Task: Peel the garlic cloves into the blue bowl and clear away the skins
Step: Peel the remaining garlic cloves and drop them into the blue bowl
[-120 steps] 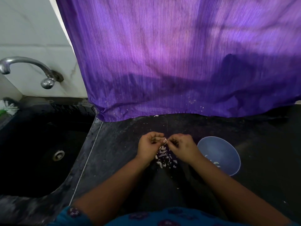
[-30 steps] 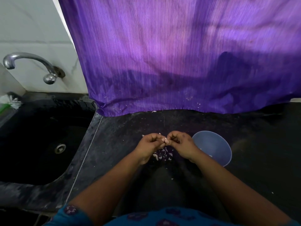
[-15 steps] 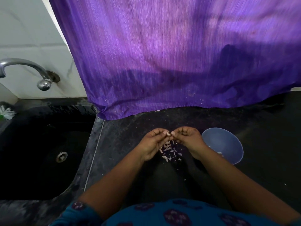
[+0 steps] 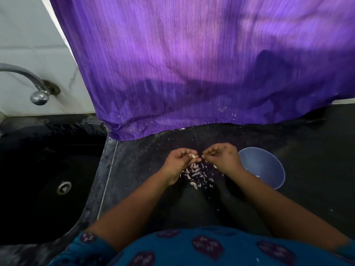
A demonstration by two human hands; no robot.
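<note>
- Curtain (image 4: pixel 201 64): purple cloth hanging over the counter's far edge, flecks of skin stuck near its hem.
- Sink (image 4: pixel 28 189): black basin at the counter's left edge, tap (image 4: pixel 36 87) above it; nothing seen inside but the drain.
- Counter (image 4: pixel 317 169): dark slab carrying all task items.
- Bowl (image 4: pixel 269 162): blue, near the counter's middle, just right of the right hand; a few pale peeled cloves show low inside it, partly hidden by the forearm.
- Skins (image 4: pixel 196 173): loose pale heap on the counter below and between the hands, not yet cleared.
- Left hand (image 4: pixel 178 164): fingers curled, thumb and fingertips pinching the clove (image 4: pixel 192 155), held above the heap.
- Right hand (image 4: pixel 222 158): fingers curled, tips pinching a small pale scrap, apparently skin.
- Change: half a second ago the fingertips met on the clove; now a narrow gap separates them, which suggests a strip of skin has just been pulled free.
- Implication: this clove is probably nearly bare and due for the bowl; clearing the skins remains.
</note>
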